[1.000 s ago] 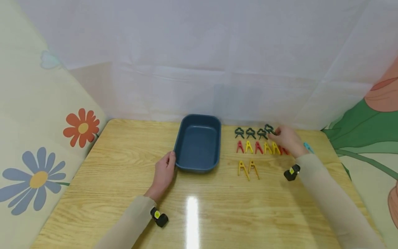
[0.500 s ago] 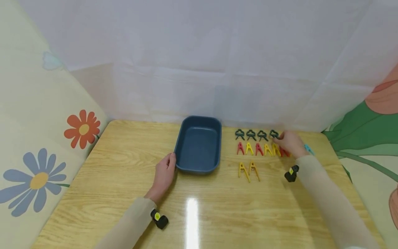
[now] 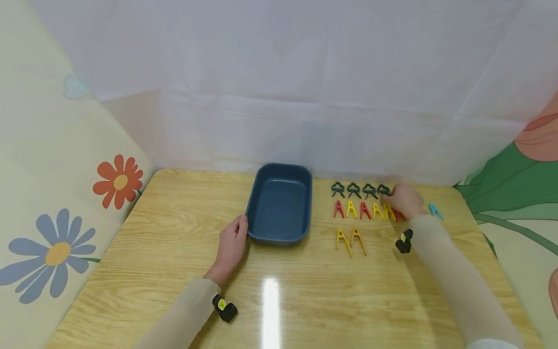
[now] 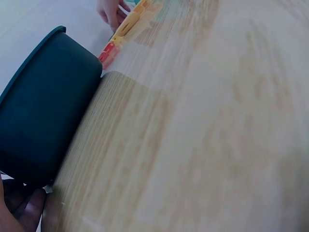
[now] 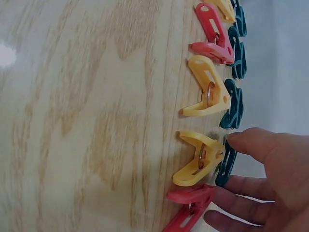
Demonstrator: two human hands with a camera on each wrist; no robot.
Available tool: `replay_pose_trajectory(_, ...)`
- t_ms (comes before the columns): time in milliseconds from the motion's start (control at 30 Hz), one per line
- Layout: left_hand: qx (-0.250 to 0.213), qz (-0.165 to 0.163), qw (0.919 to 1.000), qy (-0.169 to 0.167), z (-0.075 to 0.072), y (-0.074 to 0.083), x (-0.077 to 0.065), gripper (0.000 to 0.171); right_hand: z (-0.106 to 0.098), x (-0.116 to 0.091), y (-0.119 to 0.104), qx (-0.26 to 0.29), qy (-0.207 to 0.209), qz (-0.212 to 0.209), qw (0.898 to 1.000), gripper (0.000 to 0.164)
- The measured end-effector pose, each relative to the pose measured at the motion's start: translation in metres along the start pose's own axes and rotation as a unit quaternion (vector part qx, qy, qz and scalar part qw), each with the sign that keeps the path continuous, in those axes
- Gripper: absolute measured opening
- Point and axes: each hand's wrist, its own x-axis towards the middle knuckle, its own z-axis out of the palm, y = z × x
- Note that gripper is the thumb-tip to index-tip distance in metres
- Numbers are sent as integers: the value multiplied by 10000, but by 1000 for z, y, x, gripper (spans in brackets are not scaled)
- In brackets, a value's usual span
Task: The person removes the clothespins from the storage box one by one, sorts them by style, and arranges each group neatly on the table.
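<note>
In the head view, my left hand (image 3: 231,242) holds the near left corner of a dark blue rectangular tub (image 3: 280,208), thumb at the rim. The left wrist view shows fingertips (image 4: 33,208) under the tub's edge. To the right, my right hand (image 3: 406,200) pinches a dark green spring clip (image 3: 383,189) at the right end of a row of similar green clips (image 3: 353,189). In the right wrist view, the thumb is at one end of that clip (image 5: 227,163) and fingers at the other. My other fingers are close by a red clothespin (image 5: 189,205).
Red and yellow clothespins (image 3: 364,211) form a second row in front of the green clips. Two orange-yellow clothespins (image 3: 343,241) lie nearer. A light blue clothespin (image 3: 435,211) lies right of the right hand. A white cloth backdrop (image 3: 235,131) stands behind the wooden table (image 3: 183,203).
The green clip in my right hand has come down from a raised, tilted position into line with its row. My left hand stays at the tub's corner.
</note>
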Motion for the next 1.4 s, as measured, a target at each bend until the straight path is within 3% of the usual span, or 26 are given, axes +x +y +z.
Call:
replay_pose_trajectory(500,20,-28,10000,-78,-3,1,-1,44,4,0,4,-353,40,73,9993,50)
replay_pose_trajectory(700,70,-28,9999,-82,-5,2,-1,43,1,-2,4,-212,45,-38,9998,52)
replay_pose_trajectory(1033,15,-261,9992,-303,-9,6,2,44,-16,-20,29,594,584,-668,9943,48)
replay_pose_trajectory(1400,106,-269,9976,-633,-28,11,13,50,-13,-64,50,1109,1570,-1502,9698,44)
